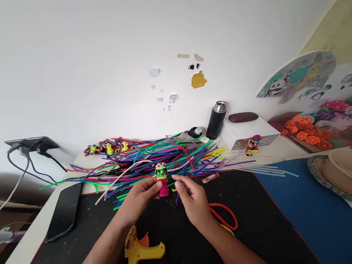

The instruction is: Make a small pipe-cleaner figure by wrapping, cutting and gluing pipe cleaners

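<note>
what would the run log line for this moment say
left hand: holding small figure | right hand: beside figure | yellow glue gun: on black mat

Behind the figure (162, 187) gripped in the left hand (138, 199) lie the stems (127, 171); left of the grip, the phone (64, 213); before it, on the mat (253, 236), the glue gun (145, 251); behind right, the flask (216, 122) and box (233, 134).
</note>
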Tool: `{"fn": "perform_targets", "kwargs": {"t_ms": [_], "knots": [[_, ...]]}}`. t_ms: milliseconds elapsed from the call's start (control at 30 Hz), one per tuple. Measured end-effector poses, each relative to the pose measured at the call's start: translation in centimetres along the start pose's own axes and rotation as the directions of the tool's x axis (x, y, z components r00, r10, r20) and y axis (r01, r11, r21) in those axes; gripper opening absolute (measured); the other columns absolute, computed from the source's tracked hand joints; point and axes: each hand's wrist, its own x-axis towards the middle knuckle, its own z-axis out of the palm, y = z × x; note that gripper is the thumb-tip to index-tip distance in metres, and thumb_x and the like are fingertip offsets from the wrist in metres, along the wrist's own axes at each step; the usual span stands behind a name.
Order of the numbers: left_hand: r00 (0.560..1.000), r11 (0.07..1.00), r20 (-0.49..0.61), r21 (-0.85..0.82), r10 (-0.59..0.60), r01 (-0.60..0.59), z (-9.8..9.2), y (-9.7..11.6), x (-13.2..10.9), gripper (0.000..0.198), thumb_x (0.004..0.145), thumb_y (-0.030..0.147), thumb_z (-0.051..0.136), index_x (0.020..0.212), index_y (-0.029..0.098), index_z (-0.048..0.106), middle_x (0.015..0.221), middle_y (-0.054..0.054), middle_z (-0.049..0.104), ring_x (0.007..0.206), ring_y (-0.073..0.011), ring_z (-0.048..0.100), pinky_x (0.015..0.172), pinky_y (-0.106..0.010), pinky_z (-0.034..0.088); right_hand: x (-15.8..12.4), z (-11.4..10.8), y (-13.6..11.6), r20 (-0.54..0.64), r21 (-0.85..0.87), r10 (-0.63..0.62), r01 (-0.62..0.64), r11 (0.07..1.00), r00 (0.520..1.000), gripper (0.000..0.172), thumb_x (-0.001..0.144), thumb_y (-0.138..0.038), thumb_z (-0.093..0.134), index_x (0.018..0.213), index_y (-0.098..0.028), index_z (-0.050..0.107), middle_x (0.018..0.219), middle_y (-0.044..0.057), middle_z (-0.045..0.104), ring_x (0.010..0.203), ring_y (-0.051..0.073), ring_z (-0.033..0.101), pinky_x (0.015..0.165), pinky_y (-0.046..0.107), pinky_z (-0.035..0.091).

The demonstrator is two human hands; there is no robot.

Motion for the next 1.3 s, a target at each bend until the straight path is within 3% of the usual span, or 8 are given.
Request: {"fn": "perform_targets", "kwargs": {"t_ms": [267, 433, 600, 833, 1067, 1300], "knots": [[1.000, 1.000, 0.007, 0.002, 0.001, -0.001, 0.2, 0.7, -0.3, 0.052, 0.087, 0.067, 0.069, 0.070, 0.019, 0.063, 0.070, 0.000, 0.056, 0.071, -0.0182, 0.049, 0.072, -0.031, 0.037, 0.1, 0.4, 0.2, 0.007, 0.133, 0.115, -0.115, 0.984, 0.993, 0.052, 0.101, -0.061, 0.061, 0.117, -0.015, 0.081, 0.065, -0.001, 0.055, 0.053, 0.013, 0.038, 0.046, 0.025, 0.030], [1.000, 0.999, 0.003, 0.037, -0.006, 0.006, 0.3, 0.7, -0.3, 0.053, 0.086, 0.070, 0.068, 0.070, 0.020, 0.061, 0.070, 0.001, 0.055, 0.072, -0.0191, 0.050, 0.072, -0.031, 0.039, 0.0, 0.3, -0.4, -0.028, 0.078, 0.036, -0.034, 0.996, 0.999, 0.047, 0.103, -0.055, 0.060, 0.115, -0.016, 0.082, 0.066, 0.000, 0.058, 0.055, 0.013, 0.042, 0.050, 0.025, 0.035], [1.000, 0.999, 0.017, 0.036, -0.007, 0.006, 0.7, 1.1, -0.2, 0.053, 0.083, 0.071, 0.071, 0.072, 0.020, 0.063, 0.070, 0.000, 0.056, 0.071, -0.0190, 0.050, 0.071, -0.031, 0.040, -0.4, 0.2, -0.6, 0.054, 0.023, -0.077, 0.076, 0.997, 0.996, 0.042, 0.106, -0.049, 0.058, 0.122, -0.018, 0.081, 0.059, -0.003, 0.050, 0.051, 0.013, 0.041, 0.048, 0.026, 0.032], [0.999, 0.998, 0.041, 0.056, 0.002, -0.004, 1.0, 1.6, -0.4, 0.053, 0.084, 0.070, 0.070, 0.069, 0.020, 0.062, 0.068, 0.001, 0.055, 0.068, -0.0176, 0.049, 0.068, -0.030, 0.041, -0.5, 0.1, -0.5, 0.106, -0.014, -0.114, 0.116, 0.993, 0.988, 0.043, 0.107, -0.044, 0.057, 0.135, -0.018, 0.077, 0.059, -0.005, 0.048, 0.051, 0.012, 0.040, 0.050, 0.025, 0.035], [0.998, 0.998, 0.062, 0.054, 0.003, -0.007, 1.0, 1.4, -0.5, 0.051, 0.086, 0.069, 0.070, 0.078, 0.018, 0.068, 0.072, 0.000, 0.058, 0.072, -0.0186, 0.052, 0.069, -0.030, 0.042, -0.8, 0.2, -0.3, 0.143, -0.079, -0.109, 0.121, 0.989, 0.984, 0.047, 0.108, -0.046, 0.055, 0.141, -0.020, 0.074, 0.065, -0.001, 0.064, 0.052, 0.014, 0.048, 0.053, 0.025, 0.043], [0.998, 1.000, 0.058, 0.018, 0.001, -0.002, 1.2, 1.8, -0.6, 0.052, 0.084, 0.070, 0.073, 0.079, 0.018, 0.071, 0.073, -0.001, 0.063, 0.072, -0.0186, 0.054, 0.070, -0.030, 0.045, -1.0, 0.4, -0.1, 0.132, -0.125, -0.154, 0.171, 0.977, 0.979, 0.045, 0.107, -0.042, 0.055, 0.141, -0.018, 0.074, 0.067, 0.001, 0.067, 0.054, 0.014, 0.053, 0.056, 0.025, 0.046]]}}
